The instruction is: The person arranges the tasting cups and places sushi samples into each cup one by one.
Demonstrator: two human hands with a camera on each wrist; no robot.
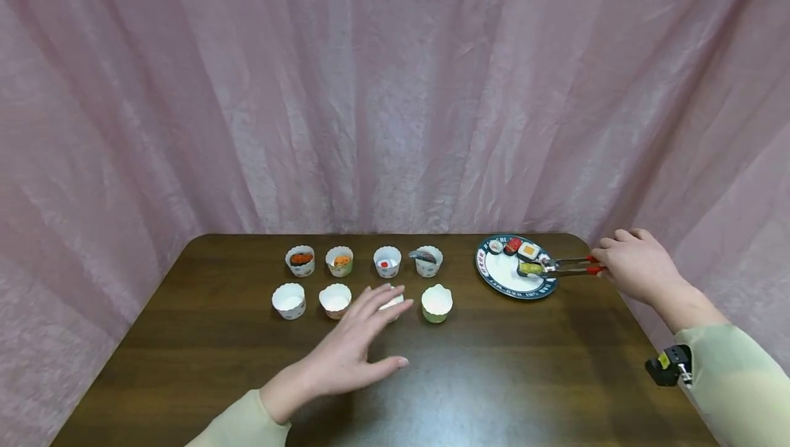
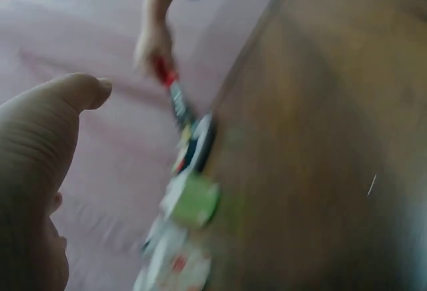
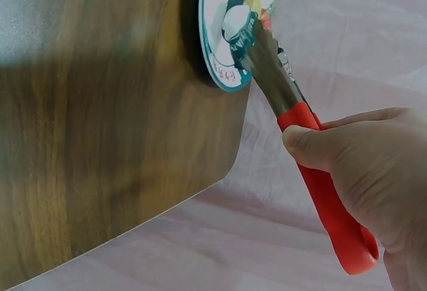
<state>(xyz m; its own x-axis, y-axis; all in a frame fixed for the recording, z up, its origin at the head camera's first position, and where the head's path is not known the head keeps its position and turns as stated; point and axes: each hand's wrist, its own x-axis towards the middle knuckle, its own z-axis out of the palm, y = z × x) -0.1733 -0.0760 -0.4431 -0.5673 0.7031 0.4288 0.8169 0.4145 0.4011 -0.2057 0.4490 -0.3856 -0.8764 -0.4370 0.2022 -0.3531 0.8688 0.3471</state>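
My right hand (image 1: 642, 265) grips red-handled tongs (image 3: 325, 201) by the handles, at the right side of the table. The metal tips of the tongs meet a toy sushi piece (image 1: 529, 269) with a yellow-green top and dark wrap on the round plate (image 1: 501, 274). Beside it on the plate sit a yellow-topped sushi piece (image 1: 528, 251), a red one (image 1: 513, 246) and a small white roll (image 1: 496, 246). My left hand (image 1: 352, 358) is held with fingers spread near the front row of paper cups, holding nothing and partly covering one cup (image 1: 395, 298).
Several paper cups stand in two rows. The back row holds toy sushi: red-orange in one cup (image 1: 301, 270), orange in another (image 1: 340, 268), a red-centred white roll (image 1: 385, 264), and a dark grey piece (image 1: 423, 256) jutting over its rim. A pink curtain (image 1: 370, 90) hangs behind the brown table (image 1: 524, 365).
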